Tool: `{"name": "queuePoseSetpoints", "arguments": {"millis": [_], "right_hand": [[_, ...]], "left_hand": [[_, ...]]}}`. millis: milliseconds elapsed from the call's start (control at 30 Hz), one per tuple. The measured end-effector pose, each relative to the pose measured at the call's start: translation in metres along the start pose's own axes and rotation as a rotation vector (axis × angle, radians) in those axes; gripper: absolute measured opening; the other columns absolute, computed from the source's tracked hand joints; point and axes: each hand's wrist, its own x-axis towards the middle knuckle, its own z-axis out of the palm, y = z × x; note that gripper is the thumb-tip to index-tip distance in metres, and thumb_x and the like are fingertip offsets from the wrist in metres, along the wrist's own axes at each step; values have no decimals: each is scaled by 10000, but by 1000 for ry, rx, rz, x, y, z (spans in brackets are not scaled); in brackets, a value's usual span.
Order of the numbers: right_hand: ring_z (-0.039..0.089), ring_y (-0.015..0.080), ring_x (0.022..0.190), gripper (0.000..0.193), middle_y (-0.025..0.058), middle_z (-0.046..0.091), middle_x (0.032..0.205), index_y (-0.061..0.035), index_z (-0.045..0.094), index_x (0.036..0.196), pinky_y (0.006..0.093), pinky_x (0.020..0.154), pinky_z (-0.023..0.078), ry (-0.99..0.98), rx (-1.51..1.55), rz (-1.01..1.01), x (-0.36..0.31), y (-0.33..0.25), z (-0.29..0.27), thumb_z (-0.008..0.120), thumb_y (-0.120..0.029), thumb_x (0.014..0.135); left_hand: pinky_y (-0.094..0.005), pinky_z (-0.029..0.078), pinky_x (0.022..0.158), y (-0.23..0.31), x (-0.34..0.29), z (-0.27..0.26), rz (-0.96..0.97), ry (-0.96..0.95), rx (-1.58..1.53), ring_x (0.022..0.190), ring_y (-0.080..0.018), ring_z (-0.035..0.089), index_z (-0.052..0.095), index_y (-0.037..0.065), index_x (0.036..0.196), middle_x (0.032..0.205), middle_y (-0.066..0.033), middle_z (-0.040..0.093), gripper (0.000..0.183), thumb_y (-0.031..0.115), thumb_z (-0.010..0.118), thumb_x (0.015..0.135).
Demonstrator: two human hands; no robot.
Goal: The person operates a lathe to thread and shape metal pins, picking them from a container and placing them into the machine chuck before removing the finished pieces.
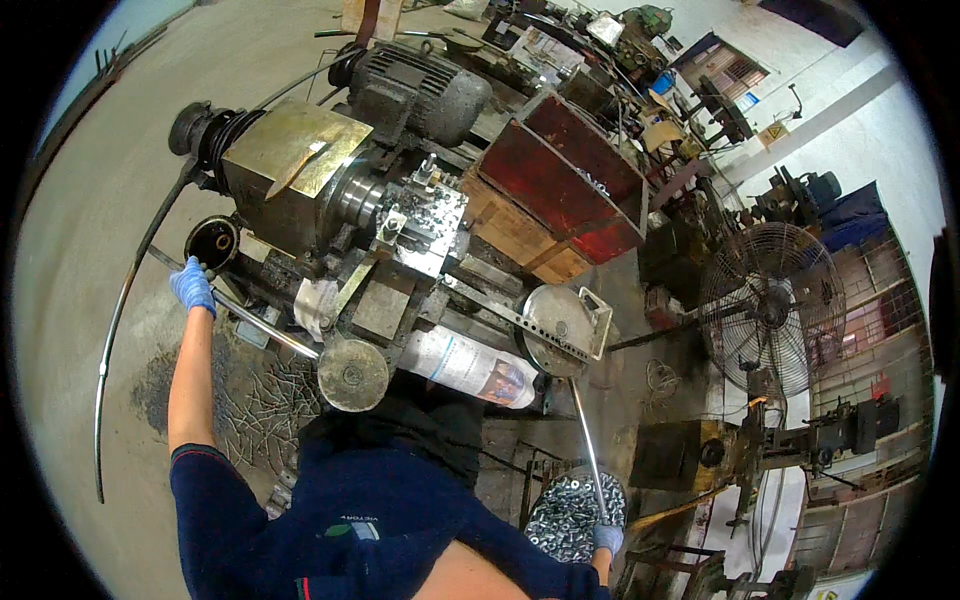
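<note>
Left hand (192,287), blue glove, up at the left side of the machine (290,210); fingertips at the near rim of a round dark cup (211,245), with the upper end of a silver rod (268,328) just beside. Can't tell if its fingers are apart or together. Rod slants down to a round metal disc (352,375) at the machine's front.

Right hand (607,538), also blue-gloved, low right: fingers look clamped on the lower end of the long silver lever (588,440). Lever runs up to the round metal wheel (553,318); its lower part passes in front of a heap of small shiny metal parts (560,520).

White cylinder (470,365) lies between disc and wheel. Wooden-handled brush (295,170) on the machine's brassy top plate. Motor (420,92) behind; red open box (565,175) to its right. Caged fan (772,305) far right.
</note>
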Motion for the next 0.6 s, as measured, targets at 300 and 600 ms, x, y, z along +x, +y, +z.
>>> {"name": "queuePoseSetpoints", "arguments": {"millis": [300, 600], "right_hand": [[618, 354, 845, 463, 231, 631, 864, 23, 661, 800, 404, 762, 491, 118, -14, -123, -27, -4, -16, 687, -396, 603], [596, 370, 904, 587, 233, 608, 970, -16, 655, 924, 427, 772, 480, -90, -86, -132, -26, 39, 15, 554, -551, 704]], "left_hand": [[-284, 464, 428, -6, 5, -13, 4, -62, -28, 491, -168, 557, 455, -60, 871, 683, -129, 588, 257, 150, 590, 811], [-344, 457, 780, -73, 47, 12, -124, -496, -210, 894, -197, 560, 570, -5, 1104, 1018, -87, 604, 330, 215, 485, 874]]}}
